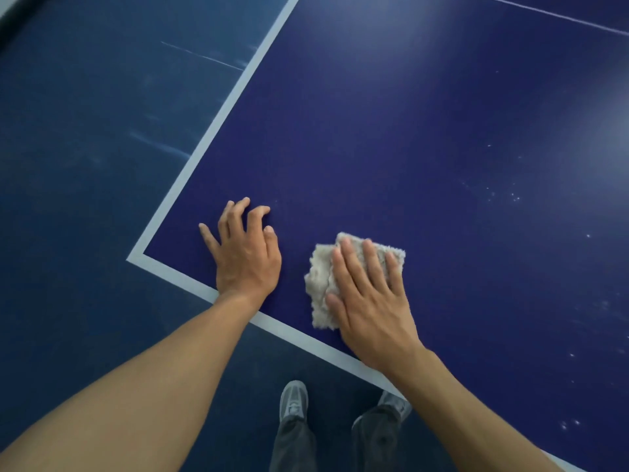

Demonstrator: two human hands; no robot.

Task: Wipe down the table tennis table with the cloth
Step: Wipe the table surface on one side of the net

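The dark blue table tennis table [391, 137] fills the upper right, edged by a pale border line [211, 131]; its near-left corner lies just left of my hands. A folded, fluffy beige cloth [321, 284] lies flat on the table close to the near edge. My right hand [367, 294] presses palm-down on the cloth with fingers spread, covering its right half. My left hand [245, 250] rests bare on the table surface to the left of the cloth, fingers apart and slightly curled, holding nothing.
White specks of dust [503, 194] dot the table to the right of the cloth. A thin white centre line [551, 13] crosses the far right. Below the table edge lies a blue floor [85, 131] with scuff marks, and my two grey shoes [293, 400].
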